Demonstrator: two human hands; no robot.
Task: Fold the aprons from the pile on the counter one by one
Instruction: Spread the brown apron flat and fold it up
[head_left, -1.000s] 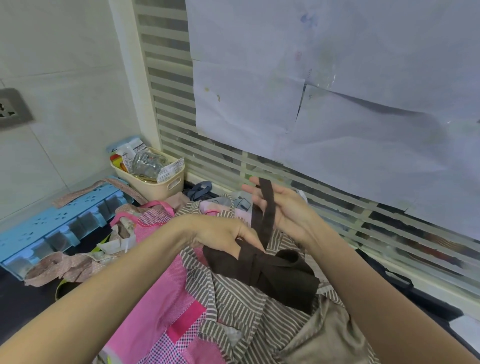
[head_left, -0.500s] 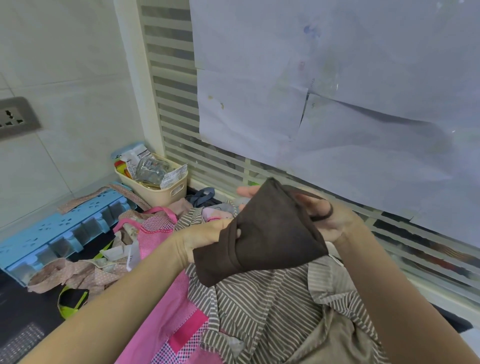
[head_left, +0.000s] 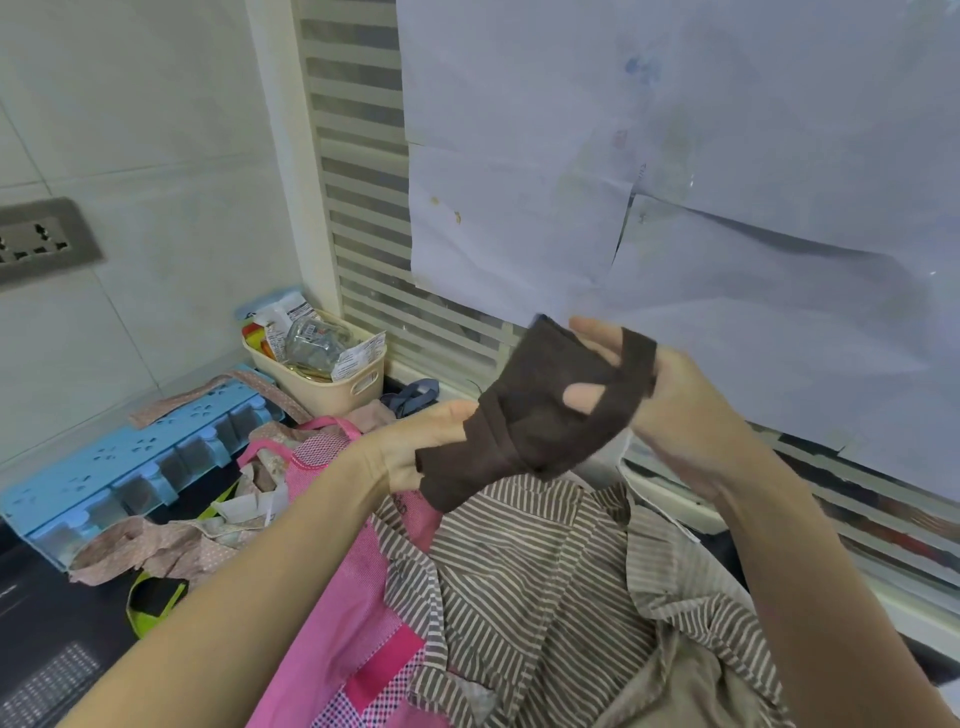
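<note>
A small folded brown apron bundle (head_left: 540, 415) is held up in the air above the pile, its strap wound across it. My left hand (head_left: 415, 441) grips the bundle's lower left end. My right hand (head_left: 670, 405) holds the upper right side, the brown strap crossing its fingers and a fingertip showing through a gap in the cloth. Below lie a brown-and-white striped apron (head_left: 524, 582) and a pink apron (head_left: 337, 639) in the pile on the counter.
A cream basket (head_left: 332, 389) of packets stands by the window corner. A blue plastic organiser (head_left: 130, 467) runs along the left wall, with a dotted beige cloth (head_left: 135, 545) in front. White paper sheets (head_left: 675, 182) cover the slatted window.
The brown bundle rose from the pile to chest height. The loose strap that stood up a second ago now wraps the bundle and crosses my right hand's fingers.
</note>
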